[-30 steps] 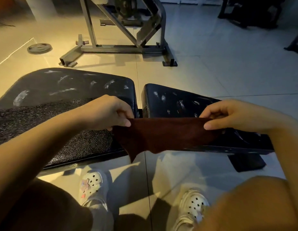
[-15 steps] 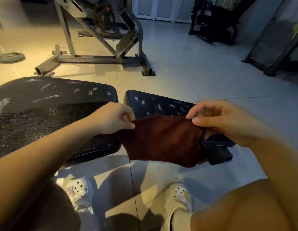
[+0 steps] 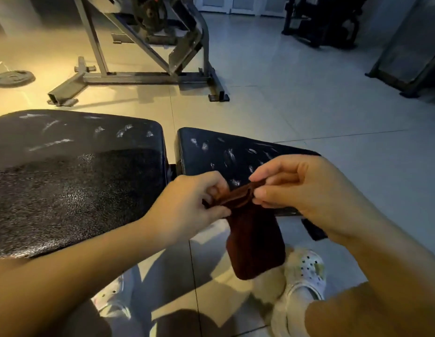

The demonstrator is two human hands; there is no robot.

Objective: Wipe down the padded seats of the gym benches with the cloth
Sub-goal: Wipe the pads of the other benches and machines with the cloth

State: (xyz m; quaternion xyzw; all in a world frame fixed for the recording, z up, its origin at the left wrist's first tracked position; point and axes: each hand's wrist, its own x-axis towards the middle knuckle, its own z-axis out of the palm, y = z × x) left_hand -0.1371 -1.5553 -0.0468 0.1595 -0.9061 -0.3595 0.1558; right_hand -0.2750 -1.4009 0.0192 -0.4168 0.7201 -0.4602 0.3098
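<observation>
The dark red cloth [image 3: 254,242] hangs folded in front of the short seat pad [image 3: 223,154]; its gathered top edge is pinched between both hands, and the rest drops below the pad's near edge, over the tiled floor [image 3: 296,113]; the left hand [image 3: 187,205] has its fingers [image 3: 217,212] curled tight on the cloth's left end, thumb and forefinger pressed together on the fabric; the right hand [image 3: 306,190] holds the other end, its fingers [image 3: 267,175] bent narrow on the fold, just beside those of the left hand; both hands hover over the near part of the seat pad, whose black vinyl is scuffed with pale marks; left of the seat pad, across a narrow gap, lies the long back pad [image 3: 73,181] of the same bench, black, pebbled and also scuffed along its far side; beyond the seat pad stands a grey steel machine frame [image 3: 143,76], and far to its left a weight plate [image 3: 13,77] lies flat on the floor; nearer than the seat pad, two white perforated clogs [image 3: 306,271] stand on the tiles, the right one partly behind the hanging cloth.
</observation>
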